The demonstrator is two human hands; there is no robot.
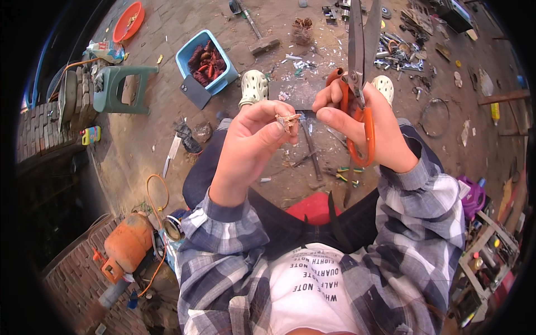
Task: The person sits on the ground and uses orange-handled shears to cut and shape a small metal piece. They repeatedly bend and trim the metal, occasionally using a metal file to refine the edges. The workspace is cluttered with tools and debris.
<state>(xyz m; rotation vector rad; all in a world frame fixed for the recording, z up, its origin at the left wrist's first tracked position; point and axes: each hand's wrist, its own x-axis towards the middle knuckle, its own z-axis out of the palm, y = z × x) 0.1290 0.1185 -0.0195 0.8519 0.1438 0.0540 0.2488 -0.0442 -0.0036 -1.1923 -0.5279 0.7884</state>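
Between the thumb and fingers of my left hand [245, 139] is a small crumpled copper-coloured scrap [288, 119]; its exact kind is unclear. My right hand [385, 131] is closed around a pair of scissors [355, 61] with orange handles, the long dark blades pointing away from me and a little apart. Both hands are raised over the ground in front of my lap, and the blades do not touch the scrap. Below them, a flat metal plate [293, 94] lies between my shoes, with white bits scattered around it. A hammer-like tool [310, 148] and pliers [345, 173] lie nearer to me.
Left of my feet stands a blue bin [187, 56] with reddish-brown scraps. Farther left are a green stool [120, 89] and an orange basin [129, 21]. A knife [173, 151] and an orange gas cylinder [128, 243] are at left. Metal scrap [399, 53] is piled at far right.
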